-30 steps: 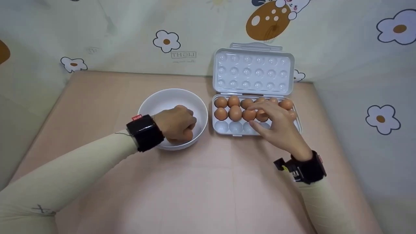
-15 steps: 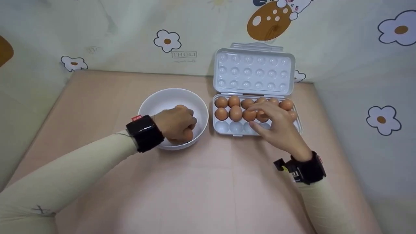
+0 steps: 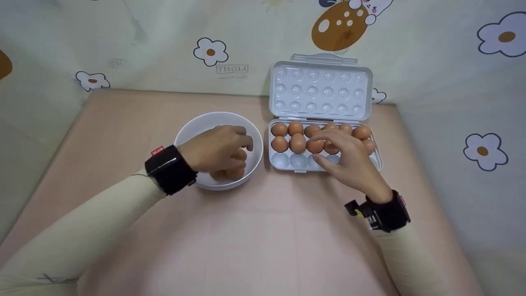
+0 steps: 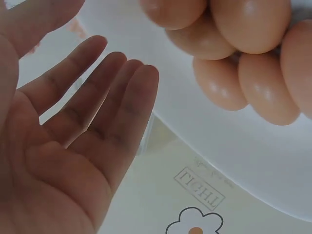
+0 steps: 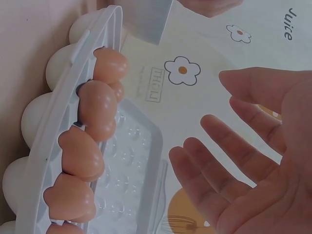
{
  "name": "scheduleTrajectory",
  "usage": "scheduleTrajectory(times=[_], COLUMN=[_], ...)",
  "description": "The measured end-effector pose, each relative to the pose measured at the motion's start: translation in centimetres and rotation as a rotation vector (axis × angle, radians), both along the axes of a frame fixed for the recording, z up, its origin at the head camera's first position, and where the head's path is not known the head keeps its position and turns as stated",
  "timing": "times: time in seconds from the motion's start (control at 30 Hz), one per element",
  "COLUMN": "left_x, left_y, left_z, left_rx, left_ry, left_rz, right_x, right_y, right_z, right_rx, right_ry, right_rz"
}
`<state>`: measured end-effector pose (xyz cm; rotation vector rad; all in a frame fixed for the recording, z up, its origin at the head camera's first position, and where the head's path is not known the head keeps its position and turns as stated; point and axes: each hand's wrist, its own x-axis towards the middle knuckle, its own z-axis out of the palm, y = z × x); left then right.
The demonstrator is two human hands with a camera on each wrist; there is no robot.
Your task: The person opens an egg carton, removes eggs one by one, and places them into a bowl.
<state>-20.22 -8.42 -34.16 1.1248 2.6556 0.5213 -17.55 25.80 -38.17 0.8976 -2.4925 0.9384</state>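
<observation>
In the head view my left hand is over the white bowl, fingers slightly bent and spread. Its palm holds nothing in the left wrist view, where several brown eggs lie piled in the bowl beside the fingertips. Above the egg carton, my right hand hovers with thumb and fingers apart. Brown eggs fill the carton's back and middle rows, partly hidden by that hand; visible front-row cups hold none. The right wrist view shows the right palm bare, away from the eggs.
The carton's dimpled lid stands raised at the back, near the patterned cloth wall. Bowl and carton sit side by side on the pink tabletop. Another cloth wall borders the table's right side.
My left hand's curled fingers have loosened and lifted from the eggs, and its wrist has shifted slightly left. More eggs show in the bowl. The right hand has barely moved.
</observation>
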Motion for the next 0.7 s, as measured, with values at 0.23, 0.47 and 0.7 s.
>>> scheduleTrajectory(times=[0.23, 0.47, 0.7], left_x=[0.6, 2.0, 2.6], left_y=[0.5, 1.3, 1.6], left_z=[0.8, 0.0, -1.7], left_rx=[0.133, 0.236, 0.32], left_ry=[0.055, 0.087, 0.149], left_rz=[0.027, 0.062, 0.064], right_x=[-0.7, -2.1, -3.8], right_y=[-0.4, -1.6, -3.6], right_z=[0.3, 0.4, -0.1], right_rx=[0.055, 0.135, 0.228], right_ry=[-0.049, -0.066, -0.054], right_rz=[0.016, 0.031, 0.064])
